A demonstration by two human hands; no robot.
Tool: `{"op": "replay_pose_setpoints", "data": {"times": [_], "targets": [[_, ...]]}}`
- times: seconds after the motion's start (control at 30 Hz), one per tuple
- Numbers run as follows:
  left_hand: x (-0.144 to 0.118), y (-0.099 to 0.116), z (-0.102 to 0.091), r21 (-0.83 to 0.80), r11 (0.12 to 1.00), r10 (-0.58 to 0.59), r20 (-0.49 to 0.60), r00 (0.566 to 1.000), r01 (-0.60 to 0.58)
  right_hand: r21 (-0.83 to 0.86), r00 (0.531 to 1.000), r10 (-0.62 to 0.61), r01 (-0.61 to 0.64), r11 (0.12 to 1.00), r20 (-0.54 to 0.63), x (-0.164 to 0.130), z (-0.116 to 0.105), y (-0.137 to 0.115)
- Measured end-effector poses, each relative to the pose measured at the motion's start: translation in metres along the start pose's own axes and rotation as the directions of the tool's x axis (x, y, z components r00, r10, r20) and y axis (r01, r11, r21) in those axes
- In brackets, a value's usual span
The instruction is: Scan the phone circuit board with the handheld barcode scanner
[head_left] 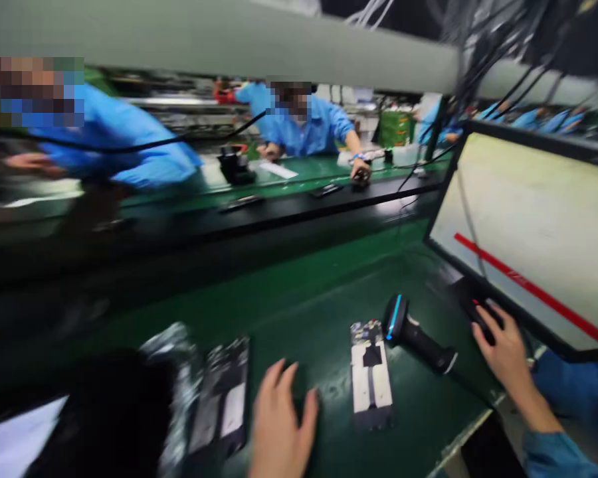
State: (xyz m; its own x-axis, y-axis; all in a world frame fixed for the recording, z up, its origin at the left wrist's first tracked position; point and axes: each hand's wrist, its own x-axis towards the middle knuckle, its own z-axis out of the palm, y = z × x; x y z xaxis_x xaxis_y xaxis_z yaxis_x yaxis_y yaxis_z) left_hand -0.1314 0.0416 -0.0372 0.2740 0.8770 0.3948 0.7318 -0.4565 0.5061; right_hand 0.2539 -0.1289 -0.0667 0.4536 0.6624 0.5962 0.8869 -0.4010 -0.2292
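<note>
Dark phone assembly [222, 398] lies on the green table [319, 305], lower centre of the frame, just left of the left hand [278, 428], its fingers spread and empty. At right, the right hand [508, 348] curves its fingers around a black mouse [487, 324]. The assembly is probably light, stiff and fragile; the long edges look safer to hold than the exposed upper components [233, 352].

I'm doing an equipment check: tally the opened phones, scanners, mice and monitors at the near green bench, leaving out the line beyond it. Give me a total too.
Opened phones: 2
Scanner: 1
Mouse, partly hidden by the right hand: 1
Monitor: 1
Total: 5
</note>
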Motion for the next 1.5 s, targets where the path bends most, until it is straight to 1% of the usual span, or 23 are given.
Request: {"op": "replay_pose_setpoints", "data": {"times": [0.07, 0.13, 0.2, 0.23, 0.27, 0.3, 0.33, 0.4, 0.43, 0.5, 0.57, 0.6, 0.63, 0.7, 0.73, 0.77, 0.83, 0.9, 0.97, 1.1, 1.3, 1.4, 1.5], "targets": [[-0.013, 0.011, 0.015, 0.017, 1.000, 0.011, 0.123, 0.992, -0.013, -0.020, 0.999, -0.023, 0.023, 1.000, 0.033, 0.001, 0.003, 0.002], [-0.011, 0.031, 0.032, 0.068, 0.997, 0.024, 0.245, 0.969, -0.042, -0.044, 0.999, -0.041, 0.042, 0.998, 0.033, -0.001, 0.002, -0.004], [0.000, 0.051, 0.048, 0.128, 0.990, 0.017, 0.315, 0.949, -0.061, 0.011, 0.998, -0.054, 0.053, 0.999, 0.012, -0.005, -0.007, -0.025], [0.006, 0.059, 0.054, 0.152, 0.986, 0.014, 0.331, 0.944, -0.068, 0.073, 0.997, -0.063, 0.061, 0.996, 0.033, -0.007, -0.011, -0.040], [0.011, 0.065, 0.059, 0.171, 0.982, 0.015, 0.338, 0.941, -0.077, 0.160, 0.993, -0.079, 0.064, 0.985, 0.087, -0.007, -0.014, -0.057], [0.016, 0.069, 0.062, 0.186, 0.979, 0.021, 0.341, 0.940, -0.089, 0.228, 0.978, -0.100, 0.056, 0.972, 0.185, -0.004, -0.015, -0.076], [0.019, 0.071, 0.066, 0.196, 0.975, 0.031, 0.339, 0.940, -0.102, 0.259, 0.937, -0.140, 0.056, 0.964, 0.319, 0.000, -0.014, -0.093], [0.021, 0.071, 0.071, 0.208, 0.971, 0.044, 0.330, 0.943, -0.118, 0.214, 0.836, -0.151, 0.041, 0.976, 0.527, 0.015, -0.004, -0.122], [0.020, 0.069, 0.073, 0.210, 0.970, 0.047, 0.323, 0.945, -0.120, 0.191, 0.783, -0.147, 0.037, 0.981, 0.604, 0.024, 0.002, -0.132], [0.018, 0.066, 0.076, 0.211, 0.971, 0.046, 0.309, 0.950, -0.116, 0.211, 0.693, -0.146, -0.009, 0.977, 0.706, 0.046, 0.012, -0.142], [0.016, 0.064, 0.078, 0.204, 0.973, 0.047, 0.297, 0.954, -0.112, 0.301, 0.580, -0.155, -0.164, 0.939, 0.800, 0.069, 0.012, -0.143], [0.016, 0.064, 0.078, 0.198, 0.974, 0.047, 0.293, 0.955, -0.109, 0.341, 0.504, -0.164, -0.281, 0.897, 0.848, 0.082, 0.008, -0.143], [0.016, 0.064, 0.079, 0.191, 0.976, 0.047, 0.290, 0.956, -0.106, 0.360, 0.412, -0.183, -0.407, 0.839, 0.893, 0.095, 0.003, -0.144], [0.016, 0.064, 0.080, 0.179, 0.979, 0.045, 0.288, 0.956, -0.101, 0.334, 0.217, -0.254, -0.608, 0.720, 0.943, 0.121, -0.010, -0.151], [0.016, 0.064, 0.080, 0.176, 0.980, 0.043, 0.288, 0.957, -0.097, 0.295, 0.125, -0.287, -0.663, 0.688, 0.950, 0.132, -0.015, -0.157], [0.016, 0.065, 0.080, 0.174, 0.980, 0.040, 0.288, 0.957, -0.093, 0.253, 0.051, -0.303, -0.691, 0.677, 0.952, 0.143, -0.018, -0.163], [0.016, 0.065, 0.079, 0.171, 0.982, 0.031, 0.286, 0.958, -0.083, 0.160, -0.067, -0.288, -0.699, 0.697, 0.955, 0.158, -0.019, -0.176], [0.016, 0.065, 0.079, 0.167, 0.983, 0.027, 0.286, 0.958, -0.078, 0.098, -0.129, -0.257, -0.696, 0.711, 0.958, 0.166, -0.013, -0.187], [0.016, 0.065, 0.079, 0.162, 0.984, 0.028, 0.287, 0.958, -0.078, 0.070, -0.161, -0.258, -0.710, 0.701, 0.953, 0.169, -0.006, -0.192], [0.016, 0.065, 0.079, 0.154, 0.985, 0.025, 0.290, 0.957, -0.073, 0.043, -0.189, -0.256, -0.720, 0.693, 0.948, 0.170, 0.000, -0.196], [0.016, 0.066, 0.080, 0.161, 0.985, 0.018, 0.287, 0.958, -0.067, 0.071, -0.168, -0.264, -0.707, 0.704, 0.950, 0.168, -0.001, -0.197], [0.016, 0.067, 0.080, 0.163, 0.985, 0.016, 0.280, 0.960, -0.064, 0.059, -0.165, -0.262, -0.733, 0.677, 0.951, 0.162, 0.005, -0.192], [0.016, 0.066, 0.080, 0.160, 0.985, 0.024, 0.280, 0.960, -0.071, 0.068, -0.170, -0.303, -0.766, 0.639, 0.938, 0.156, 0.010, -0.188]]}}
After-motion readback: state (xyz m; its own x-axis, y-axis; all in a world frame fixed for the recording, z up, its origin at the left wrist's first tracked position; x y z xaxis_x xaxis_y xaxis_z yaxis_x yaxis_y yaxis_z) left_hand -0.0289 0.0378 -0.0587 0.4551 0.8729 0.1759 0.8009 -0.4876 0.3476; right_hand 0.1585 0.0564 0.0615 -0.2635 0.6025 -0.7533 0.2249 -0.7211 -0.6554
